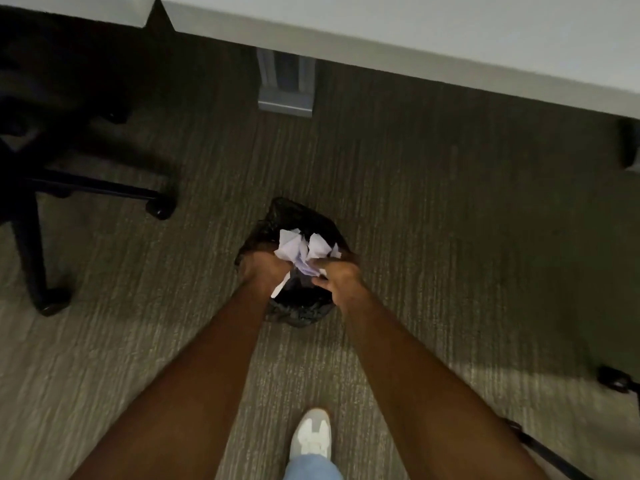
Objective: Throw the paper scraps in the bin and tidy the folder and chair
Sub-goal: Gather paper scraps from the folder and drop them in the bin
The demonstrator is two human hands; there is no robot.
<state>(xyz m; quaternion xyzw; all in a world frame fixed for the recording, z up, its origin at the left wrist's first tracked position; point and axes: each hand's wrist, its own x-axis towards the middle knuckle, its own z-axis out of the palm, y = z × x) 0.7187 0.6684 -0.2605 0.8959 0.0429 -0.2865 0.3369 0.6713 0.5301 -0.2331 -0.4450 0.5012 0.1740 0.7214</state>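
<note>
A small bin (298,313) lined with a black bag stands on the carpet in the middle of the view. Both my hands reach down over its mouth. My left hand (265,270) and my right hand (341,278) together hold a bunch of crumpled white paper scraps (304,249) just above the opening. The fingers of both hands are closed around the paper. A black office chair (41,174) with a wheeled base stands at the left. No folder is in view.
A white desk edge (415,46) runs across the top, with a grey desk leg (285,88) behind the bin. Another chair's wheeled base (613,379) shows at the right edge. My white shoe (311,434) stands on the grey carpet below the bin.
</note>
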